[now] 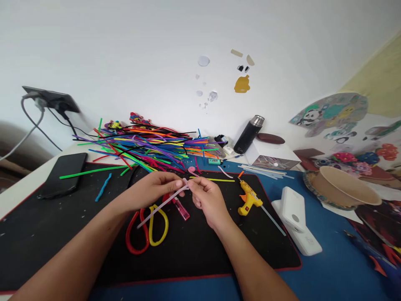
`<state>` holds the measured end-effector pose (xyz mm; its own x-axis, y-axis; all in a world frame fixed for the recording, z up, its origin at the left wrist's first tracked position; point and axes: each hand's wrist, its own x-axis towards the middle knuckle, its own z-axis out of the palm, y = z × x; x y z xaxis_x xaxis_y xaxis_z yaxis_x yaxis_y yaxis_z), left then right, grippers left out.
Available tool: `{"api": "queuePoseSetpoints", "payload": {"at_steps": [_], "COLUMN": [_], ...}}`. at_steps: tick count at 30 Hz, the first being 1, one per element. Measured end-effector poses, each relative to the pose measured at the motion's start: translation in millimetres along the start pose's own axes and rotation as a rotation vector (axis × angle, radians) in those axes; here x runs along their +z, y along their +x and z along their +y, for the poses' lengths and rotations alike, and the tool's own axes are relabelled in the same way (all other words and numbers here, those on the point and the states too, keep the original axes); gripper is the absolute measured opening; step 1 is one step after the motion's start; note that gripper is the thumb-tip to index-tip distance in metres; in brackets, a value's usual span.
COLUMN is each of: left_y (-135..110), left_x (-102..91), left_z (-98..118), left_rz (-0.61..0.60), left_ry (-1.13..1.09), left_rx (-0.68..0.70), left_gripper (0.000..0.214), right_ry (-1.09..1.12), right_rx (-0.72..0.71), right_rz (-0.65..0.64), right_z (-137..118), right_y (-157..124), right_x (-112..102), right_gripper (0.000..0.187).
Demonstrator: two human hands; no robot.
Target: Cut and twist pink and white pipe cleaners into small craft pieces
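My left hand (pixel 159 187) and my right hand (pixel 205 198) meet over the middle of the black mat, fingers pinched on one end of a pale pink pipe cleaner (pixel 159 209). Its free length slants down to the left, across the handles of the scissors (pixel 158 232), one red and one yellow. The blades are hidden. Just below my fingers lies a small pink-red lighter (pixel 181 208). Behind my hands sits a pink coil (pixel 192 170), with a yellow pipe cleaner (pixel 216 179) to its right.
A heap of colourful pipe cleaners (pixel 150 144) lies along the wall. To the right are a yellow glue gun (pixel 249 198), white power banks (pixel 294 209) and a beige bowl (pixel 347 188). A black flask (pixel 249 134) leans behind. A phone (pixel 64 173) rests on the left.
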<state>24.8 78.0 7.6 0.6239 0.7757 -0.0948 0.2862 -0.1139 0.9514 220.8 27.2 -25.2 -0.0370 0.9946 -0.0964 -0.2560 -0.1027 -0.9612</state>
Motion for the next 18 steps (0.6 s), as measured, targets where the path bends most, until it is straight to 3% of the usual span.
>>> {"api": "queuePoseSetpoints", "payload": {"at_steps": [3,5,8,10,12,15,18], "left_y": [-1.4,-1.6,-0.8,0.3,1.4,2.4,2.4], "left_x": [4.1,3.1,-5.0,-12.0,-17.2,-19.6,-16.9], "left_z": [0.3,-0.3,-3.0,-6.2,-9.9,-13.5,-11.4], "left_rz": [-0.113,-0.121,0.054,0.253,0.38,0.415,0.381], "left_ry": [0.006,-0.014,0.001,-0.017,-0.038,-0.043,-0.064], "left_rx": [-0.026,-0.044,-0.03,0.004,0.014,-0.004,0.011], "left_gripper": [0.045,0.042,0.04,0.044,0.045,0.048,0.048], "right_ry": [-0.024,-0.074,-0.345,-0.661,-0.982,-1.286,-1.37], "right_rx": [-0.008,-0.014,-0.078,-0.139,-0.142,-0.124,-0.132], "right_rz": [0.013,0.002,-0.041,-0.067,-0.102,-0.132,-0.169], "right_z": [3.4,4.5,4.2,4.0,4.8,7.3,9.9], "right_y": [1.9,2.9,1.8,-1.2,-5.5,-11.3,-13.7], "right_x": [-1.5,-4.1,-7.6,-7.4,-4.4,2.5,7.3], "right_gripper": [0.033,0.035,0.034,0.028,0.021,0.018,0.021]}}
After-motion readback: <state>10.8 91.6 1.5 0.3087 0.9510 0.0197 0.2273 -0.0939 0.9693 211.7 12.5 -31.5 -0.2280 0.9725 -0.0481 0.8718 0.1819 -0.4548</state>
